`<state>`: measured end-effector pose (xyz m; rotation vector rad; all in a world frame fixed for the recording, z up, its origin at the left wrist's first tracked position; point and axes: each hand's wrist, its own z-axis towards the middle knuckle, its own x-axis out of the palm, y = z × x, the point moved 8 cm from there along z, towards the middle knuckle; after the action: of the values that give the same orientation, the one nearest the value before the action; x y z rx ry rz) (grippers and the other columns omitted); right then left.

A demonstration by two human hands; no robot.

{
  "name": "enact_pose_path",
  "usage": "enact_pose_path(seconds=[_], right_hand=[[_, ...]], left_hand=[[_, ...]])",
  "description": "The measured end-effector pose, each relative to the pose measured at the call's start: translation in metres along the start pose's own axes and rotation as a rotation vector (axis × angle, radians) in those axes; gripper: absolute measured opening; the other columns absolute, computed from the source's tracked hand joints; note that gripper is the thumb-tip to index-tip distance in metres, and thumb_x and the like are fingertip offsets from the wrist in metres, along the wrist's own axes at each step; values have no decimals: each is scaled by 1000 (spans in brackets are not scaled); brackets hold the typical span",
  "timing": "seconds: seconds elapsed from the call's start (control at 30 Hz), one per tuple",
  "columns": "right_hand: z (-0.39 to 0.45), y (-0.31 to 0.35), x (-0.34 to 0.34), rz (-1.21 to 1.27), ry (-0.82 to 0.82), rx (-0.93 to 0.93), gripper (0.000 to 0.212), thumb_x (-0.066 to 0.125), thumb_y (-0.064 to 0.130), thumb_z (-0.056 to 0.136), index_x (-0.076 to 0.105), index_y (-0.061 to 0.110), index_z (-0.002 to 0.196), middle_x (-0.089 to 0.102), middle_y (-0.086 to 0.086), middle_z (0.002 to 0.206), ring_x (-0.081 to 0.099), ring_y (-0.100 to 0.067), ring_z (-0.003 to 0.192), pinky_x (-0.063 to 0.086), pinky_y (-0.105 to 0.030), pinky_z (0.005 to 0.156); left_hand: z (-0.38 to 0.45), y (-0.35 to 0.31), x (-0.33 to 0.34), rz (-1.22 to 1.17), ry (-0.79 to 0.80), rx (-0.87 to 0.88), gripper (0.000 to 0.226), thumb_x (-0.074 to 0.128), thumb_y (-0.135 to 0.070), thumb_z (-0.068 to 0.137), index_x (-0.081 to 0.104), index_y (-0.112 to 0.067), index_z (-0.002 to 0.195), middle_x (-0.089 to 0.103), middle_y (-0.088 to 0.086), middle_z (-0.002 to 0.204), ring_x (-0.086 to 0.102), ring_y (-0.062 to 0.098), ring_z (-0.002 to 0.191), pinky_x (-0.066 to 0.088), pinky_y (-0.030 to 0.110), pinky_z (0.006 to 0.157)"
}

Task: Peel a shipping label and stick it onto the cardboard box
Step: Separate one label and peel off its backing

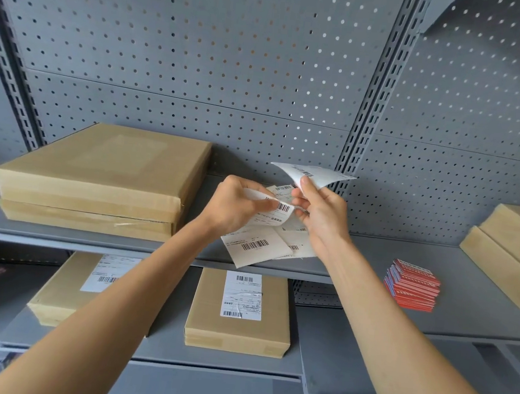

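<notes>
Both hands meet above the grey shelf (55, 234), holding one white shipping label with barcodes. My right hand (322, 216) pinches a curled sheet (315, 174) that lifts up and to the right. My left hand (235, 207) grips the lower part (279, 210) of the label, with its thumb on the paper. A loose pile of more labels (260, 246) lies on the shelf just under my hands. To the left, a large plain cardboard box (101, 164) lies flat on top of another; its top face carries no label.
A stack of red cards (411, 285) sits on the shelf at right, with cardboard boxes (512, 255) beyond it. On the lower shelf lie two boxes bearing labels (240, 310) (82, 287). A grey pegboard wall (204, 46) stands behind.
</notes>
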<state>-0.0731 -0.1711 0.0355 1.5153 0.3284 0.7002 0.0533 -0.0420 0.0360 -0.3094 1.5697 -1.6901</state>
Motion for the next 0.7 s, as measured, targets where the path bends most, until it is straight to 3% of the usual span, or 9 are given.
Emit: enact_pose_path(seconds=[0.13,0.27,0.37,0.5,0.6,0.7], right_hand=[[2,6,-2,-106,40,-22,16,71,26,94,71,12,86,74,1,76,63,-12,71,48,-29,70],[3,19,-1,-239,78,-81,15,71,27,93,74,14,88,78,-1,87,67,-13,86,50,-32,77],[0,31,3,-337,161,-125,19,70,29,92,76,12,88,77,3,88,67,-11,89,50,-39,87],[-3,43,6,-342,292,-182,12,68,23,93,79,22,94,78,2,105,66,-16,101,47,-39,91],[-5,49,7,-344,374,-180,17,67,21,93,77,20,107,76,3,117,63,-28,115,46,-40,94],[-9,52,8,-370,444,-148,20,68,20,90,76,20,108,74,7,121,62,-22,111,45,-37,93]], left_hand=[[-4,2,2,48,-4,22,9,84,-33,83,83,-26,87,80,-3,84,70,14,66,54,27,59],[-9,3,10,119,102,-14,33,85,-46,78,81,-27,104,79,-12,93,68,5,78,54,25,77],[-15,-6,11,-41,187,-20,31,73,-47,88,82,-22,103,79,-9,103,67,10,90,46,29,85],[-9,-12,0,-311,113,-107,47,46,-48,95,75,-17,115,80,-4,110,68,13,96,34,40,90],[1,-13,-9,-465,36,-144,48,49,-48,95,76,-16,117,80,4,107,67,12,84,32,39,82],[4,-23,-17,-560,-7,-103,38,57,-30,97,74,-7,121,78,14,111,71,18,84,46,30,72]])
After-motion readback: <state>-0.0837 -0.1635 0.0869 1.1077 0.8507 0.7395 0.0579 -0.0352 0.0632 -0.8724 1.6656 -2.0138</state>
